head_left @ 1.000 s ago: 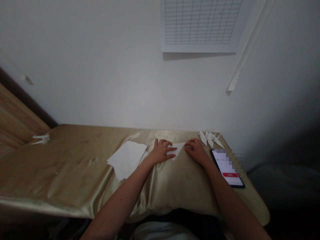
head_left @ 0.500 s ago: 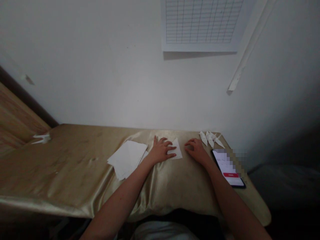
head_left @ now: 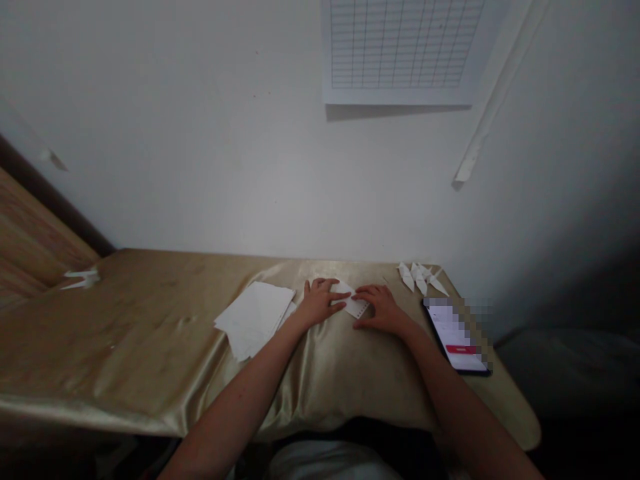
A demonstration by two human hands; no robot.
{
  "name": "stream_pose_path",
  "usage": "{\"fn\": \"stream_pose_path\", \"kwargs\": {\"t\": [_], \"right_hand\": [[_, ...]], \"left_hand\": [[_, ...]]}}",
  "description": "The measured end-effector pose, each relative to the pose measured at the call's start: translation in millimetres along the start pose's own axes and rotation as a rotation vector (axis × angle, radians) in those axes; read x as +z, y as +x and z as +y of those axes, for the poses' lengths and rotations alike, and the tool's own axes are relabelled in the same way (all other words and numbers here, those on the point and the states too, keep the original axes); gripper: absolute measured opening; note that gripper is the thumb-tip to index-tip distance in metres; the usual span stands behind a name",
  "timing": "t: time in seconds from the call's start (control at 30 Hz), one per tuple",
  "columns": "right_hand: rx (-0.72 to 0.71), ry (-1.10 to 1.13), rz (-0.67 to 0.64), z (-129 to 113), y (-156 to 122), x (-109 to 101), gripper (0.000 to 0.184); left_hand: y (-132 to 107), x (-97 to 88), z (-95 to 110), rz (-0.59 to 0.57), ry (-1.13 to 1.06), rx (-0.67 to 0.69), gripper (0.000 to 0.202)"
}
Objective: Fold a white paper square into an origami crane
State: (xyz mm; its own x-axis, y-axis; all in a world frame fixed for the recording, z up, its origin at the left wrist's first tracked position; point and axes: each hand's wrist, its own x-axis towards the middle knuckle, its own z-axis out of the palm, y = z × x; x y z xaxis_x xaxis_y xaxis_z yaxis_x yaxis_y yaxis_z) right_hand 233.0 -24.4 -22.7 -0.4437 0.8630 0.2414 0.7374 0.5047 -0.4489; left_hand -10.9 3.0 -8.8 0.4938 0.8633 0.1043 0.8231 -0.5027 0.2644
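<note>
Brought the right hand (head_left: 383,308) leftward to meet the left hand (head_left: 320,301) at lower centre of frame; pressed both, fingers flat, onto the small white folded paper (head_left: 357,307), narrower than a second earlier, atop the gold satin-covered worktop (head_left: 150,333).

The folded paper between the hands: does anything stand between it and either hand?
Nothing visible does. The left hand and right hand both touch the folded paper directly; the sheet stack and phone lie aside.
</note>
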Motion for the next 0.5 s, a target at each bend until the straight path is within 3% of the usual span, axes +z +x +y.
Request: {"fn": "stream_pose_path", "kwargs": {"t": [0.23, 0.5], "right_hand": [[-0.05, -0.005, 0.077, 1.2, 0.6, 0.6, 0.037], [-0.085, 0.065, 0.149, -4.6, 3.1, -6.4, 0.015]], "left_hand": [[4.0, 0.9, -4.8, 0.02, -0.007, -0.05, 0.035], [5.7, 6.7, -6.3, 0.079, 0.017, -0.107, 0.033]]}}
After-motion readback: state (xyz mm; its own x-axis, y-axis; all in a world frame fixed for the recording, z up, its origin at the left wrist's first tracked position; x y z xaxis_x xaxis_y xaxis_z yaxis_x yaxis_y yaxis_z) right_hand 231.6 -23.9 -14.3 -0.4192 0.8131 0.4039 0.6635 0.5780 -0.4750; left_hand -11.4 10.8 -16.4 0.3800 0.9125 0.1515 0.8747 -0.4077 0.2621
